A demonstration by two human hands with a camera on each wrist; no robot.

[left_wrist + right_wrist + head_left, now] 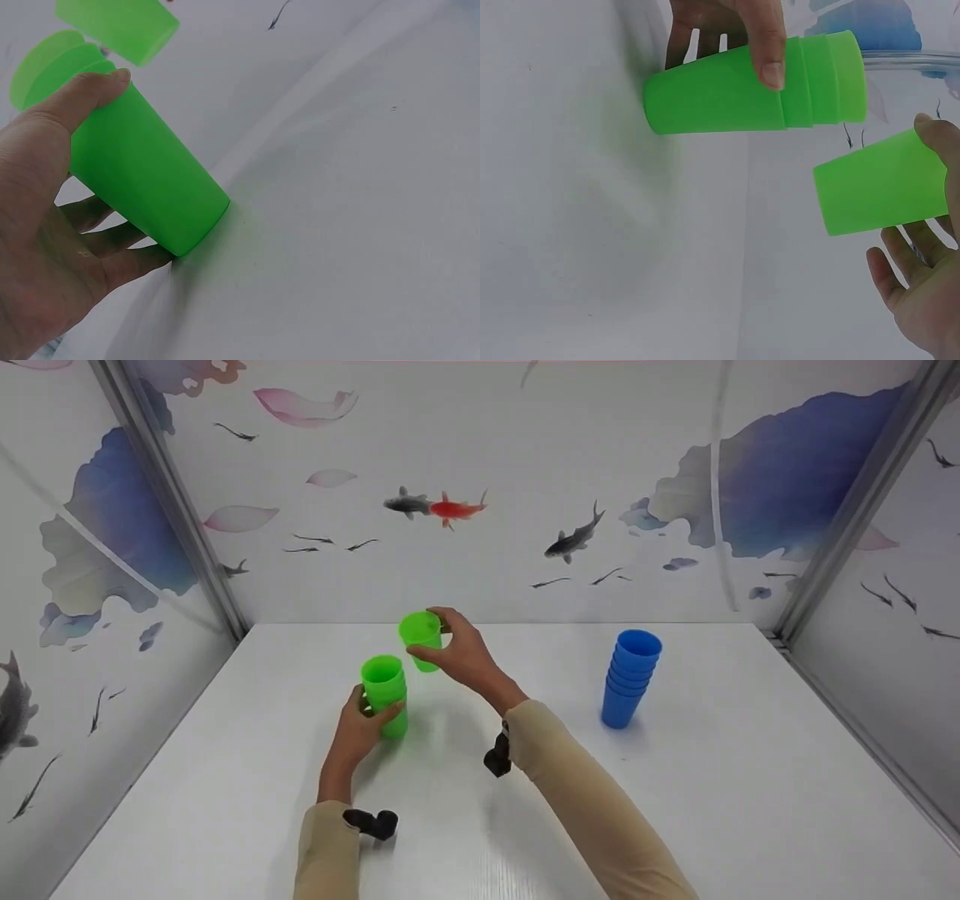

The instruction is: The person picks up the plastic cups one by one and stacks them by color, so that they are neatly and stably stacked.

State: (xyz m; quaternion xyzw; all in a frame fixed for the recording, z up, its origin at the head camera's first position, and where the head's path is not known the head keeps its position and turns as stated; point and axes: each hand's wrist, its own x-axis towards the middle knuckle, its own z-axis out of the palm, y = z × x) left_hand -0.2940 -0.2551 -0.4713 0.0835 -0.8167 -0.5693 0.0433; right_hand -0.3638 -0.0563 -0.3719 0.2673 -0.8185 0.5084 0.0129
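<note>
A short stack of nested green cups (384,694) stands upright on the white table, left of centre. My left hand (362,727) grips it from the left side, thumb across the front near the lower rims and fingers behind, as the left wrist view shows on the green stack (146,157). Just beyond and to the right of the stack, a single green cup (420,634) is held up by my right hand (469,656), thumb and fingers around its sides. In the right wrist view this single cup (881,187) is apart from the stack, its mouth facing up.
A taller stack of nested blue cups (630,679) stands on the right side of the white table (712,795). Printed panels with fish and petals (480,562) rise at the back and both sides, joined by metal posts (176,510).
</note>
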